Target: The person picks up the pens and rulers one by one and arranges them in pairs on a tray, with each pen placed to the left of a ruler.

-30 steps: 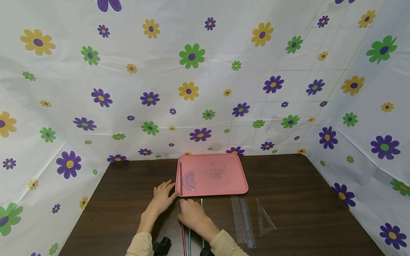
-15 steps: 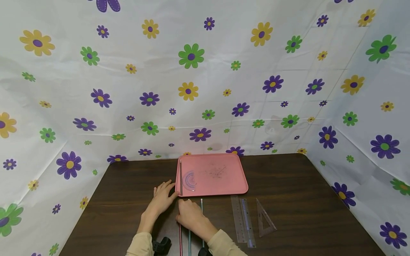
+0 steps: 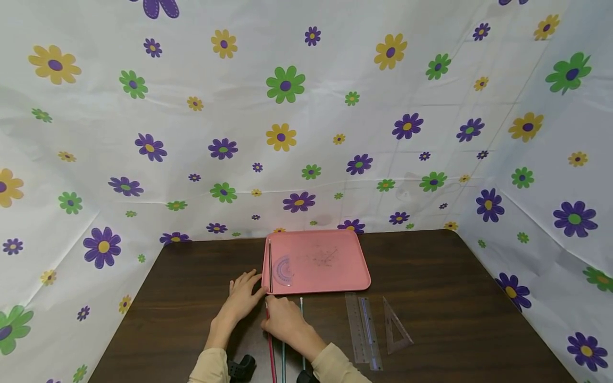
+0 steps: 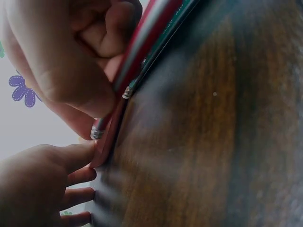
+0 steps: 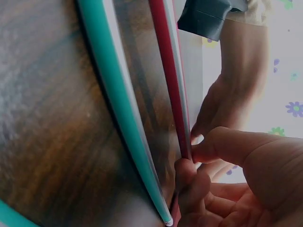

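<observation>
A red pencil with a silver stripe is pinched between the thumb and fingers of my right hand, close to its metal-banded end. That end points at the front left corner of the pink tray. My left hand rests at this same corner, fingers spread and thumb at the rim. To the right of the red pencil lies a green pencil, and another green pencil is partly covered by my right hand. Inside the tray, a dark pencil lies along the left side next to a clear protractor.
Two clear rulers, the left ruler and the right ruler, lie on the dark wooden table right of my hands. Beside them is a clear set square. A flowered cloth hangs behind the table.
My right hand has shifted slightly left and toward the tray, bringing the red pencil's end closer to the corner. The left hand stays at the tray.
</observation>
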`<action>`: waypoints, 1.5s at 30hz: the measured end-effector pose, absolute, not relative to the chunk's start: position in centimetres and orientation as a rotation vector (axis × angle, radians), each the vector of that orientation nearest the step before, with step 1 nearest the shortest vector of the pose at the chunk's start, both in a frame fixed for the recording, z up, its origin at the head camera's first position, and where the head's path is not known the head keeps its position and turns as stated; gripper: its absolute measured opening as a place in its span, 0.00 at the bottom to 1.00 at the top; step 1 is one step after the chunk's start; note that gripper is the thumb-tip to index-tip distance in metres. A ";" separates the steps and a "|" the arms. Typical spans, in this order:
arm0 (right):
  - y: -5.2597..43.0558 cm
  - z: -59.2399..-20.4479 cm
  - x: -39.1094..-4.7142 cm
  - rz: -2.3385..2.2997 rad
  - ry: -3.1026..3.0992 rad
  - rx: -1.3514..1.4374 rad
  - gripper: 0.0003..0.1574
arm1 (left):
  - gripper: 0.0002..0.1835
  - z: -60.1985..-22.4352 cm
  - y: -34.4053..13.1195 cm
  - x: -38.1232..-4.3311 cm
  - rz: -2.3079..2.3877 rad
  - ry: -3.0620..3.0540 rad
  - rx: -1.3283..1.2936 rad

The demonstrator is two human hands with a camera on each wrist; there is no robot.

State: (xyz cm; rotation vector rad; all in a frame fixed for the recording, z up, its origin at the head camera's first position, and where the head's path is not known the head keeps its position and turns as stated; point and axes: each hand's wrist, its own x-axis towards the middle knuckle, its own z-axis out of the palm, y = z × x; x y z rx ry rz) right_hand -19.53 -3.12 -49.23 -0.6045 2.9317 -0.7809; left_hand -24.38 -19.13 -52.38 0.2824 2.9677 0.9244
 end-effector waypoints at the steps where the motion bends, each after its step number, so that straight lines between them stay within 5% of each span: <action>1: -3.1 -49.2 -19.5 -0.803 2.927 -0.605 0.25 | 0.26 -52.3 -19.1 -24.3 0.923 2.968 0.283; 8: -2.8 -49.0 -19.9 -0.910 2.906 -0.603 0.36 | 0.25 -52.3 -19.1 -24.3 0.904 2.984 0.280; 32: -1.8 -48.9 -20.7 -1.052 2.900 -0.635 0.30 | 0.28 -52.3 -19.2 -24.3 0.907 2.983 0.276; 45: -1.1 -48.3 -21.5 -1.065 2.866 -0.628 0.35 | 0.27 -52.6 -19.2 -24.4 0.910 2.974 0.272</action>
